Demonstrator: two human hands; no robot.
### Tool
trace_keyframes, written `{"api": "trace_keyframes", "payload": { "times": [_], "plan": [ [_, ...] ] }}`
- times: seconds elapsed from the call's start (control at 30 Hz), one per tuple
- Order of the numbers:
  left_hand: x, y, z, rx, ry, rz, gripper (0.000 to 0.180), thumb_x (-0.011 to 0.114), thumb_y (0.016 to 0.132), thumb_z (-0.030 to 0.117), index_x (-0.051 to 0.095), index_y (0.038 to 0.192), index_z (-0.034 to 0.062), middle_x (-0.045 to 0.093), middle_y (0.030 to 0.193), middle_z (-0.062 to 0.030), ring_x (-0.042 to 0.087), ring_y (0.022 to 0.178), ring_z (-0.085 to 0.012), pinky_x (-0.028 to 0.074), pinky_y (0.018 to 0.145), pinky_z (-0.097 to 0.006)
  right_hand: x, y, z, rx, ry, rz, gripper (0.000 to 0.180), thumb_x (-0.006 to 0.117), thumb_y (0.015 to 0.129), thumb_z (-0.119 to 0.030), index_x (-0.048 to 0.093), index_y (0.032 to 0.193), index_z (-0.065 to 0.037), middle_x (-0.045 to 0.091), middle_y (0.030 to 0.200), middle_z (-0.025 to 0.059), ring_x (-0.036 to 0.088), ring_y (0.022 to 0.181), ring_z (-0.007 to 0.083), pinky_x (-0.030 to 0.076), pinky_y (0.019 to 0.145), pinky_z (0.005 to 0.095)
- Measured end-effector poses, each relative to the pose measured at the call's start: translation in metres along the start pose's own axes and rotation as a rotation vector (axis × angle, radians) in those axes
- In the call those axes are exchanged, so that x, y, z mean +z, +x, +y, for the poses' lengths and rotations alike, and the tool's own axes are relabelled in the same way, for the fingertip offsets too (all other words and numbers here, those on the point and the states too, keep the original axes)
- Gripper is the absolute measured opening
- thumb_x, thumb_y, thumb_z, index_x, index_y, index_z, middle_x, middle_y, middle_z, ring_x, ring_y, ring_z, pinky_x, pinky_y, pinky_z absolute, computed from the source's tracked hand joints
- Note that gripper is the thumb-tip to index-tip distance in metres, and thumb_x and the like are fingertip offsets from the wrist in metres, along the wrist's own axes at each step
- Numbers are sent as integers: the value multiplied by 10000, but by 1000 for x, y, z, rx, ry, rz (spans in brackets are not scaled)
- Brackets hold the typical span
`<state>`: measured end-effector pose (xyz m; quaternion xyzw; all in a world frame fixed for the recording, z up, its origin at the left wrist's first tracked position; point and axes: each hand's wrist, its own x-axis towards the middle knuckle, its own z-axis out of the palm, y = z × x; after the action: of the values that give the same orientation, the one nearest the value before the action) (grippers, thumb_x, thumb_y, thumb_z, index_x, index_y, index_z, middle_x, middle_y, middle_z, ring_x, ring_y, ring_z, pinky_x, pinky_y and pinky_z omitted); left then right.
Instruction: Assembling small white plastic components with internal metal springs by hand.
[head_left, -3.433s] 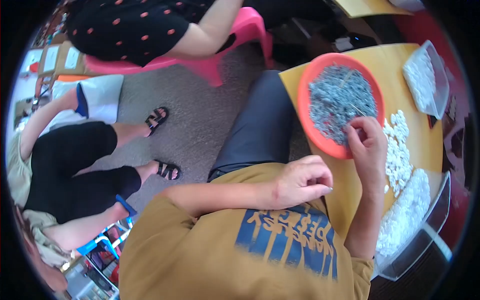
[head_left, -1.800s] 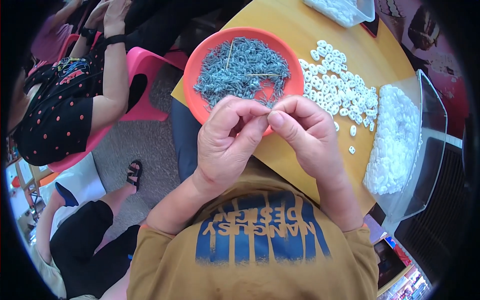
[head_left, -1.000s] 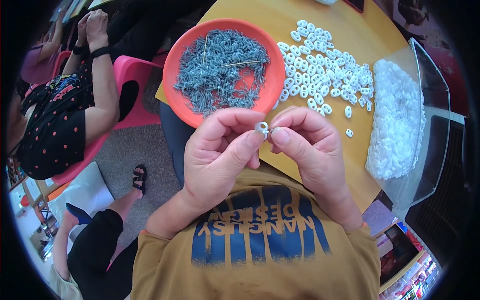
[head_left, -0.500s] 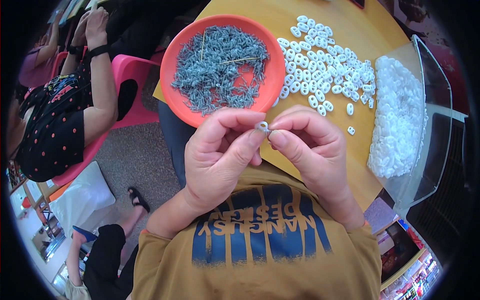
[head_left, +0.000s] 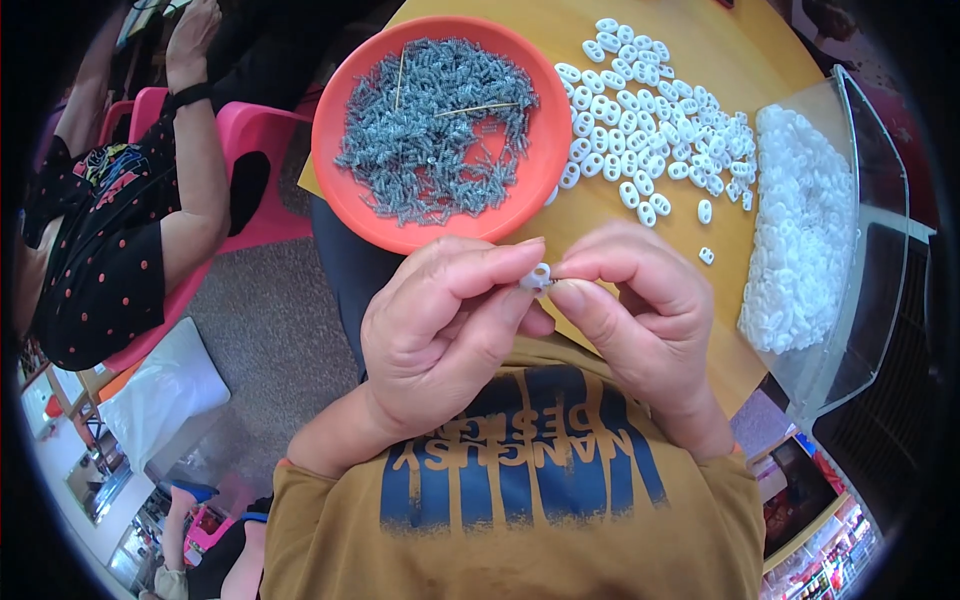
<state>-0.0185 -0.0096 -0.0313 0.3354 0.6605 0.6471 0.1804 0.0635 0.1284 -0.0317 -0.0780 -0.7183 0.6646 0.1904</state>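
Between the thumb and forefinger of my left hand (head_left: 440,325) is a small white oval plastic piece with two holes (head_left: 537,277), probably a cord lock part. My right hand (head_left: 645,310) pinches a tiny dark spring (head_left: 553,284) against the side of that piece. The fingertips hide most of the spring. Just beyond my hands sits a round orange-red plastic basin (head_left: 350,205), holding a heap of small grey springs (head_left: 440,120). Many similar white two-hole pieces (head_left: 630,130) lie loose on the yellow table (head_left: 735,370), right of the basin.
A clear plastic bin (head_left: 850,300) full of white pieces (head_left: 795,240) stands at the table's right side. Two thin straw-coloured strips (head_left: 475,109) lie on the springs. At the left, another person (head_left: 110,230) sits on a pink chair (head_left: 262,150). A white sack (head_left: 165,390) rests on the floor.
My hands have shifted slightly down and right, and the white piece now shows its holes more. At the lower left, a walking person's legs have moved downward in view.
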Motion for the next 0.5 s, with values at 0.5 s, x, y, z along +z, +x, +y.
{"api": "trace_keyframes", "payload": {
  "times": [0.5],
  "plan": [
    [3, -7, 2, -33, 61, 11, 248, 572, 762, -92, 590, 994, -5, 539, 766, -54, 565, 573, -74, 445, 487, -172, 2, -3, 0, -60, -154, -8, 113, 649, 703, 23, 596, 798, -7, 566, 678, 80, 538, 580, 171, 419, 515, 263]
  ]
}}
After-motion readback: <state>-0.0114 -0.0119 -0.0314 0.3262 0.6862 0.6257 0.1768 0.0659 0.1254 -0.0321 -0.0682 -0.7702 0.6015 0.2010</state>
